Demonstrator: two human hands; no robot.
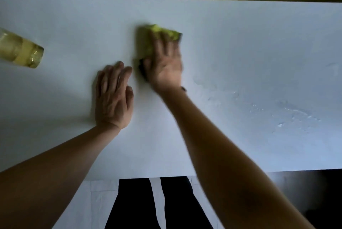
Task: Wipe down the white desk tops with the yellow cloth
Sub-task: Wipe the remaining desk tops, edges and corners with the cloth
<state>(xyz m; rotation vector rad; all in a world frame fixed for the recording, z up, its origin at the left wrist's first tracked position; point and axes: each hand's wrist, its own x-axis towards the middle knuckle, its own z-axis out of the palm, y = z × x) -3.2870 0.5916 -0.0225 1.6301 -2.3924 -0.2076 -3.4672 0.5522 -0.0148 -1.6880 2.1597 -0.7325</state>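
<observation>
With the right hand [163, 62] pressed flat on the yellow cloth [157, 33] mid-bench [240, 34] and the left hand [112, 95] splayed empty beside it, a wide leftward sweep could topple the bottle [20, 51].

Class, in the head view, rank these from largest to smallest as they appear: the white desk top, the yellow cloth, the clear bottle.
1. White desk top, by far the largest.
2 and 3. Clear bottle and yellow cloth: unsure. The frame edge crops the bottle, and the right hand hides much of the cloth.
</observation>
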